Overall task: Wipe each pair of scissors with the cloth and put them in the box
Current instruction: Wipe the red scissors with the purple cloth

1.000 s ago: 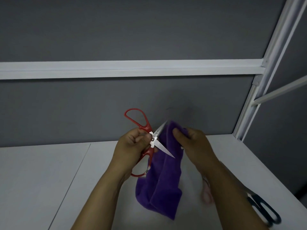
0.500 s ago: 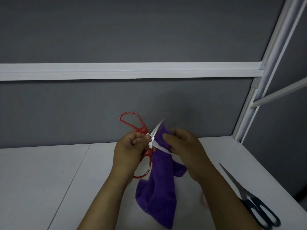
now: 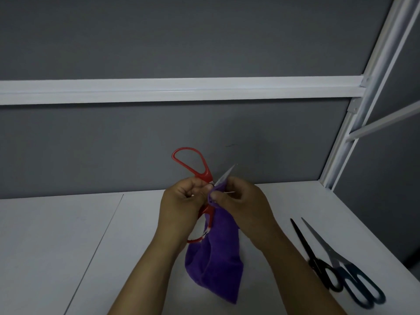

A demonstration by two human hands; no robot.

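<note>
Two hands work above the white table [image 3: 68, 246]: my left hand [image 3: 181, 201] grips the red-handled scissors [image 3: 195, 164], blades splayed open, while my right hand [image 3: 241, 201] pinches the soft, fuzzy purple cloth [image 3: 216, 264] around one steel blade.

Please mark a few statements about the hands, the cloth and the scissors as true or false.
1. The left hand holds the red scissors. True.
2. The cloth is green. False: it is purple.
3. The right hand pinches the cloth at the blades. True.
4. The red scissors lie flat on the table. False: they are held up above it.
5. Two more pairs of scissors lie on the table to the right. True.
</note>
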